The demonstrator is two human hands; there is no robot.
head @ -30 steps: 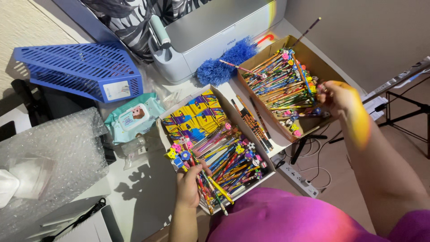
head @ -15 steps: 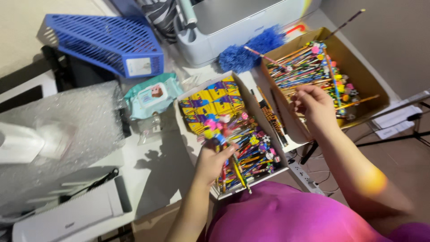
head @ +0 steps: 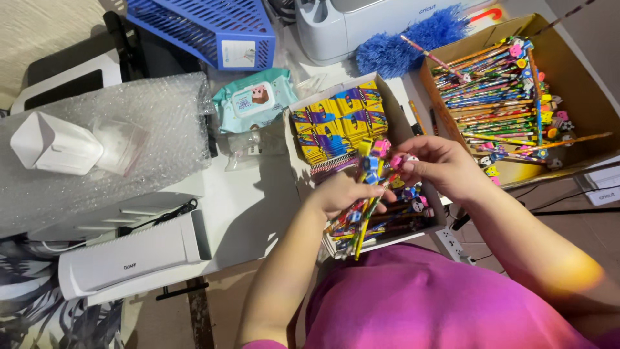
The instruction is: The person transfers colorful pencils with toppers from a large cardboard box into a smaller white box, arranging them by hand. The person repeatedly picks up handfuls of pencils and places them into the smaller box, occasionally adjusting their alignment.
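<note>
Cluttered white worktop [head: 252, 213] seen from above, packed with craft and office stuff. Person in a pink top, both hands over a white open box [head: 394, 129] near the front edge. Left hand [head: 345, 192] is wrapped around a bundle of colourful pencils [head: 368, 203] with novelty eraser tops, bundle tilted, lower ends pointing toward the person, tops up by the right hand. Right hand [head: 439, 165] has its fingers pinched together on the eraser ends at the top of that same bundle. Bundle sits just above the white box, which has more pencils loose in its near half and yellow crayon packs [head: 339, 119] stacked in its far half. To the right, well apart from the hands, a brown cardboard box [head: 581, 84] full of the same sort of pencils. Blue duster [head: 413, 45] lies behind the boxes, by a pale grey machine [head: 342, 26]. Left of the white box: teal wet-wipes pack [head: 255, 97], bubble wrap sheet [head: 97, 148], blue plastic file tray [head: 206, 29]. White laminator [head: 129, 258] at the near left edge.
</note>
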